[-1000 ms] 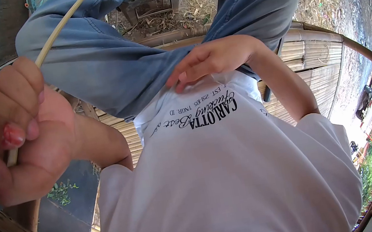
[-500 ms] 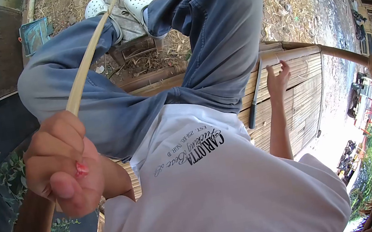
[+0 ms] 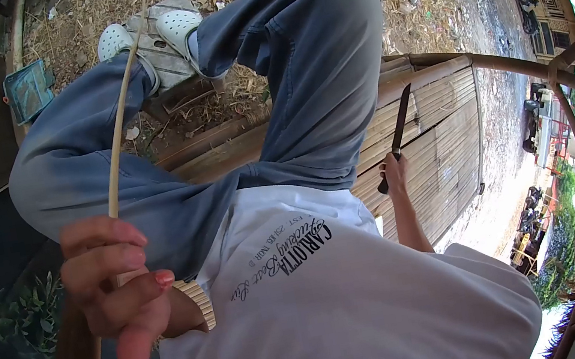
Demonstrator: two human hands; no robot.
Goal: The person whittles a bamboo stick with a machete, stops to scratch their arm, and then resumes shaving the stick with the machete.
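My left hand point(image 3: 119, 284) is curled loosely around the near end of a long, thin bamboo strip point(image 3: 116, 143). The thumb sticks out, and a red mark shows on one fingertip. From the hand the strip slants up past my left knee, its far end over the shoes. At my right side, my right hand point(image 3: 394, 171) grips a knife point(image 3: 402, 122) by its black handle. Its long dark blade points forward, over the bamboo slat bench point(image 3: 450, 126).
White perforated clogs point(image 3: 180, 30) rest on a small worn stool point(image 3: 172, 69). A blue-green crate point(image 3: 31, 91) stands on the littered ground at front left. Bamboo poles point(image 3: 513, 75) frame the bench's right side, and leafy plants point(image 3: 19, 323) grow at the left.
My right hand has gone from open fingers beside the knife on the bench to holding its handle, blade raised. My left hand's grip has loosened and turned on the bamboo strip. The view has shifted.
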